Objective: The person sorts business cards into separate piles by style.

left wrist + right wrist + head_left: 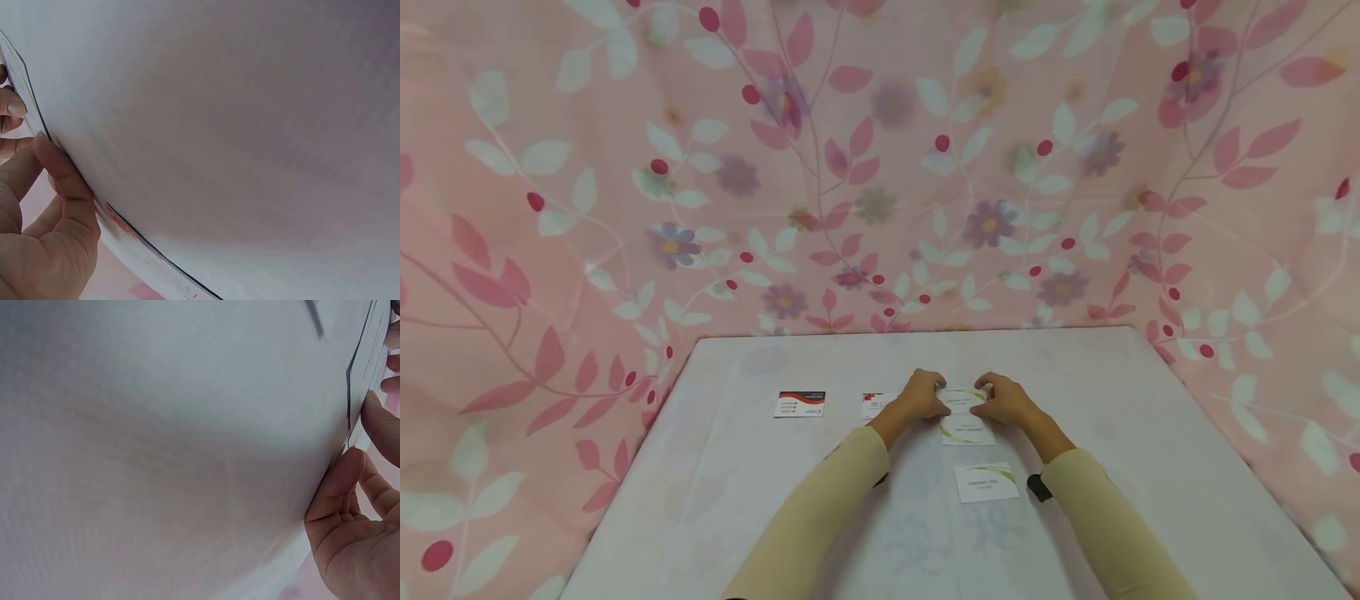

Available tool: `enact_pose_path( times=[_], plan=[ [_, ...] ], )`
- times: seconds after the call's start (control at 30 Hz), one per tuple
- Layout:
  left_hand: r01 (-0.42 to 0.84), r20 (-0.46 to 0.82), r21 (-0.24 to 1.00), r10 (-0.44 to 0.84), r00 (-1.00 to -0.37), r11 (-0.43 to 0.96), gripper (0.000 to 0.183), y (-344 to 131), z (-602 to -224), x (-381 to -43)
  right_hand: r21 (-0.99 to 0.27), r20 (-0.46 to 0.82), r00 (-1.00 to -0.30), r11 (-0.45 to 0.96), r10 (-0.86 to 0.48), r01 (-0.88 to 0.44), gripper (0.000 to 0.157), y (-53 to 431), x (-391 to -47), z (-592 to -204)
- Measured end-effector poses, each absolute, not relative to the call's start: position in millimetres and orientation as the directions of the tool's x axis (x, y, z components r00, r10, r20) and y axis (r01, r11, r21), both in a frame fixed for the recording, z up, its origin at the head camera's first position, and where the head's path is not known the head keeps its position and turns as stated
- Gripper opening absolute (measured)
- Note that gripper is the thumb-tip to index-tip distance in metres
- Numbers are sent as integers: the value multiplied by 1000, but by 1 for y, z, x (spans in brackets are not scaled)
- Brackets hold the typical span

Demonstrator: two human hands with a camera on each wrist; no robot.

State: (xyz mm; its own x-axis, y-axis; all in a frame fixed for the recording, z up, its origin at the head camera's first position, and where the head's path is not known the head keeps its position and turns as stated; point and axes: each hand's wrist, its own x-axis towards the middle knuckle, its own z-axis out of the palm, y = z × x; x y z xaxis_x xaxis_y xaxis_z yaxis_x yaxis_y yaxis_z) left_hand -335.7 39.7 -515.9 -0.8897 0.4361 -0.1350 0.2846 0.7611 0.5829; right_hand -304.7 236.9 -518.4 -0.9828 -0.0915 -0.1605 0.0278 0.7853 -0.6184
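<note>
Both hands hold a white business card with a green curve, at the back of the table. My left hand has thumb and forefinger at its left side; my right hand grips the opposite side the same way. Directly in front, edge to edge with it, lies a second white card with a green curve. Seen from the left wrist, the curled fingers meet the card edge low over the table. The right wrist view shows a thumb and forefinger right at the card's edge.
Nearer the front lies another white card printed "company logo". To the left are a card with red flowers, partly behind the left hand, and a black, red and white card. A pink floral cloth hangs behind the white table.
</note>
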Motion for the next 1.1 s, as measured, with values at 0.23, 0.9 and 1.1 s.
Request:
enact_pose_path(
  times=[0.23, 0.9, 1.1],
  plan=[
    [254, -149, 619, 428, -891, 743, 55, 38, -517, -335, -600, -159, -985, 799, -65, 44, 48, 237, -305, -522],
    [199, -167, 650, 394, -904, 733, 55, 39, -517, -331, -575, -114, -985, 817, -129, -41, 45, 232, -303, -517],
    [201, -168, 647, 395, -903, 735, 54, 39, -516, -329, -561, -105, -986, 826, -129, -49, 46, 230, -303, -520]
  ],
)
